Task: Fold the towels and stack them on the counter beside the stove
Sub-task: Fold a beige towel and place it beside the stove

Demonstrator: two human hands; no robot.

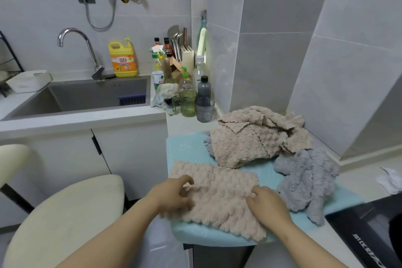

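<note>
A beige bumpy towel (pixel 219 193) lies flat on a light blue mat (pixel 191 152) at the counter's front edge. My left hand (pixel 176 193) grips its left edge, fingers curled into the cloth. My right hand (pixel 265 204) presses on its right side, fingers bent on the fabric. Behind it sits a crumpled heap of beige towels (pixel 256 137). A crumpled grey towel (pixel 306 180) lies to the right, beside my right hand. The black stove (pixel 367 230) shows at the lower right corner.
A green ribbed cup (pixel 187 103) and a grey cup (pixel 204 109) stand behind the mat, with bottles and a knife block by the wall. The sink (pixel 91 98) is at left. A cream chair (pixel 63 222) stands at lower left.
</note>
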